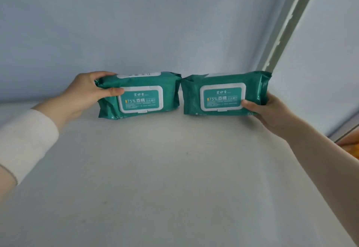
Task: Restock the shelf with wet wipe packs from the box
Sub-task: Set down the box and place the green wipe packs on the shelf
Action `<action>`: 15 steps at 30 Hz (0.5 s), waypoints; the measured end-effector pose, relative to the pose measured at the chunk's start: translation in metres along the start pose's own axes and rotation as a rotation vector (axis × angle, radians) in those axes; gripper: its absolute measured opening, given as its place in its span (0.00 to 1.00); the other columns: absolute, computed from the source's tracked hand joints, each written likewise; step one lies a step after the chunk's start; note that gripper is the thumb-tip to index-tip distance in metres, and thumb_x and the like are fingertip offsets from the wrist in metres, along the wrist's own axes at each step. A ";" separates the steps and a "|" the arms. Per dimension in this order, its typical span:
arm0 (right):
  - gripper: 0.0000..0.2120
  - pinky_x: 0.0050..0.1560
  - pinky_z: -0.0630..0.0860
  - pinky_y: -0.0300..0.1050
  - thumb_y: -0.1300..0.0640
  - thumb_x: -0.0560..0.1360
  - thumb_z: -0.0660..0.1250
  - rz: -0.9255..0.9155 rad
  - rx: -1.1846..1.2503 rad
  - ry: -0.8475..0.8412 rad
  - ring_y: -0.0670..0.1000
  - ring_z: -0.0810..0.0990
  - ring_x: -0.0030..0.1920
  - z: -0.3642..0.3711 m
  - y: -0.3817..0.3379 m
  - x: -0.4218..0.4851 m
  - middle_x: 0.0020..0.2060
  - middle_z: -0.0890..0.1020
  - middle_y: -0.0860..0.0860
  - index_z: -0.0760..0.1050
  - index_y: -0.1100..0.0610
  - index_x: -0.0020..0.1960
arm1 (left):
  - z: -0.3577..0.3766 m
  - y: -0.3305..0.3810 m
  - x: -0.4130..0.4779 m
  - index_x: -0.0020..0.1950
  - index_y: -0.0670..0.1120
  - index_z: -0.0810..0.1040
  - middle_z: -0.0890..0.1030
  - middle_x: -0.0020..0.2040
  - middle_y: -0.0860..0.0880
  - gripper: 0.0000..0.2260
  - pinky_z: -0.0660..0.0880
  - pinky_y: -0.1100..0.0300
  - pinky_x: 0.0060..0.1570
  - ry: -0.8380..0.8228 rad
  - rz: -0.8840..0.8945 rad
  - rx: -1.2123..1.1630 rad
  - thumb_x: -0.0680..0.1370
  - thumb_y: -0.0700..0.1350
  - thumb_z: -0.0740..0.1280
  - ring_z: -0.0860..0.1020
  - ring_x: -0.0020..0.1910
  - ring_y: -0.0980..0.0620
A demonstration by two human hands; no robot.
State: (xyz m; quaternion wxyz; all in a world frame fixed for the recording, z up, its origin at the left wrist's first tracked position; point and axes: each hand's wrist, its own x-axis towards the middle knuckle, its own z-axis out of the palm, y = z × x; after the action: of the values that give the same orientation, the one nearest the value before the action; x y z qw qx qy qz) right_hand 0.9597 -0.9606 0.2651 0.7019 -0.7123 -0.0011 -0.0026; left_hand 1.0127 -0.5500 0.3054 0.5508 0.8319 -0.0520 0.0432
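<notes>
Two green wet wipe packs with white flip lids stand on edge side by side on the white shelf (174, 169), close to the back wall. My left hand (85, 93) grips the left pack (139, 95) at its left end, thumb on the front face. My right hand (272, 110) grips the right pack (225, 95) at its right end, thumb on the lid's lower corner. Behind each front pack a second white lid peeks out, so more packs seem to stand behind them. The box is out of view.
A pale blue back wall (155, 33) closes the shelf. A grey-white upright post (287, 23) runs along the right side, with a blue panel beyond it. A strip of orange floor (351, 147) shows at the far right edge.
</notes>
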 end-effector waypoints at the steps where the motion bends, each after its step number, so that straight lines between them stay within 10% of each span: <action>1: 0.24 0.48 0.80 0.39 0.50 0.57 0.77 -0.007 -0.053 0.013 0.47 0.84 0.50 -0.001 0.001 0.011 0.50 0.85 0.47 0.78 0.49 0.52 | -0.001 -0.001 0.007 0.54 0.52 0.78 0.80 0.44 0.56 0.17 0.74 0.75 0.33 -0.019 -0.008 -0.001 0.68 0.39 0.74 0.80 0.35 0.64; 9: 0.10 0.48 0.77 0.42 0.49 0.62 0.77 0.007 -0.401 0.130 0.39 0.83 0.41 -0.012 0.013 0.063 0.37 0.84 0.35 0.79 0.42 0.41 | -0.003 -0.013 0.037 0.43 0.58 0.80 0.82 0.34 0.63 0.12 0.74 0.73 0.30 -0.023 0.003 0.005 0.68 0.40 0.73 0.80 0.33 0.66; 15: 0.29 0.46 0.72 0.36 0.51 0.61 0.78 -0.030 -0.553 0.155 0.41 0.79 0.44 -0.010 0.009 0.074 0.42 0.79 0.37 0.76 0.52 0.60 | -0.001 -0.010 0.045 0.43 0.60 0.80 0.81 0.42 0.59 0.14 0.73 0.76 0.35 0.019 0.064 0.071 0.67 0.41 0.75 0.78 0.35 0.69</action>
State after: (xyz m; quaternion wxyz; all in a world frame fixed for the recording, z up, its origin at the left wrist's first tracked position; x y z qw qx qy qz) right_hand 1.0334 -0.9708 0.2564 0.4787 -0.8743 0.0430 -0.0675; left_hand 1.0592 -0.5465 0.3023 0.5196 0.8485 -0.0719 0.0705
